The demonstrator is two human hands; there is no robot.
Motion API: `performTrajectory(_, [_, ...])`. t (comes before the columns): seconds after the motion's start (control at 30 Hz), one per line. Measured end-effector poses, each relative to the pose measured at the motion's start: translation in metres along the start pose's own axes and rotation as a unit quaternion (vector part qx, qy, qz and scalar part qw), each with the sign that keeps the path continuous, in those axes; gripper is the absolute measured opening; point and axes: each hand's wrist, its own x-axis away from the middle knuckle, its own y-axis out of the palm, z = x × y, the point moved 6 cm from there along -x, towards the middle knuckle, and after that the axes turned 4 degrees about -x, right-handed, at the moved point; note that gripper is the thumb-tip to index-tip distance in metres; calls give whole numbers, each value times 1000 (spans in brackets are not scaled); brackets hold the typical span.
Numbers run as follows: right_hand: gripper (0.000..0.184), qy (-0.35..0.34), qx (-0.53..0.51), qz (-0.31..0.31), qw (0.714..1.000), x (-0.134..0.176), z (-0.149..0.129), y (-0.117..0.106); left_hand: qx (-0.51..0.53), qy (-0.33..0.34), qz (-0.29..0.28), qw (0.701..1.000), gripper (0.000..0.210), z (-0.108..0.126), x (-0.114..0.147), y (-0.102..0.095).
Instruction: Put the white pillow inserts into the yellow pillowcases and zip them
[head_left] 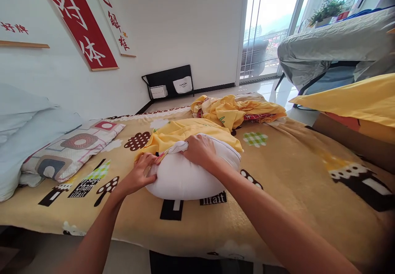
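Observation:
A plump white pillow (pixel 191 177) lies on the bed in front of me, its far part covered by a yellow pillowcase (pixel 188 130). At the pillow's left end, my left hand (pixel 142 173) is closed, its fingers pinching the pillowcase edge and its thumb against the white side. My right hand (pixel 199 148) presses on top of the pillow, its fingers curled round a bunched fold of white fabric. That fold runs leftward along the pillowcase opening. The fingertips of my right hand are partly hidden.
Crumpled yellow and red bedding (pixel 234 111) lies at the bed's far edge. A patterned pillow (pixel 75 148) rests at the left beside pale blue bedding (pixel 37 121). A tan printed blanket (pixel 293 175) covers the bed. At right stand a cloth-covered table (pixel 333 39) and yellow fabric (pixel 354 97).

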Motion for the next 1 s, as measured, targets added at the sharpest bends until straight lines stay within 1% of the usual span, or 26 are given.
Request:
performTrajectory(0.1, [37,-11,-2,3,1000,3,-3,0,-31,-12,65,997,14,-1,-7,2])
performTrajectory(0.17, [46,-21,5,28,999,10,-4,-2,-55,-11,95,994,5,2,-12,7])
performTrajectory(0.2, [51,-32,13,45,998,15,-5,-2,-65,-14,102,993,5,4,-13,10])
performTrajectory(0.23, [54,-49,25,60,997,20,-6,-2,-75,-21,109,991,10,5,-14,14])
performTrajectory(0.3, [51,-117,57,71,989,32,-11,2,-88,-40,128,987,17,7,-14,22])
performTrajectory(0.33, [49,-164,75,63,982,38,-15,5,-91,-47,149,984,15,8,-13,25])
performTrajectory(0.37, [49,-212,91,48,972,44,-19,9,-90,-51,181,978,12,9,-12,27])
performTrajectory(0.43, [50,-282,113,15,953,51,-23,14,-77,-52,265,960,12,10,-5,29])
performTrajectory(0.47, [49,-297,120,0,947,53,-24,14,-68,-52,305,949,14,8,0,29])
performTrajectory(0.5, [48,-301,126,-13,945,52,-24,13,-60,-52,332,940,15,6,5,28])
performTrajectory(0.53, [47,-297,132,-24,945,51,-24,11,-53,-53,342,937,16,2,9,27])
performTrajectory(0.57, [46,-291,139,-32,946,50,-24,9,-41,-53,327,943,17,-4,11,26])
performTrajectory(0.6, [45,-285,146,-39,947,49,-25,8,-16,-53,294,954,18,-11,13,25])
performTrajectory(0.67, [40,-276,157,-50,947,47,-28,5,60,-47,179,981,21,-26,16,22])
performTrajectory(0.73, [33,-260,164,-57,950,44,-31,5,120,-26,53,991,26,-35,22,21])
performTrajectory(0.77, [29,-250,166,-58,952,43,-33,5,121,-15,7,993,32,-38,25,20])
performTrajectory(0.8, [27,-240,166,-55,955,41,-34,5,100,-9,-17,995,38,-40,28,19])
performTrajectory(0.83, [26,-232,166,-51,957,40,-35,6,66,-8,-25,997,43,-43,31,18])
performTrajectory(0.87, [26,-226,165,-47,959,39,-36,6,31,-12,-16,999,44,-46,32,19])
performTrajectory(0.93, [27,-224,160,-39,961,39,-38,5,-22,-22,28,999,40,-50,32,22])
performTrajectory(1.0, [28,-223,156,-36,961,40,-37,5,-46,-19,82,995,33,-51,27,29])
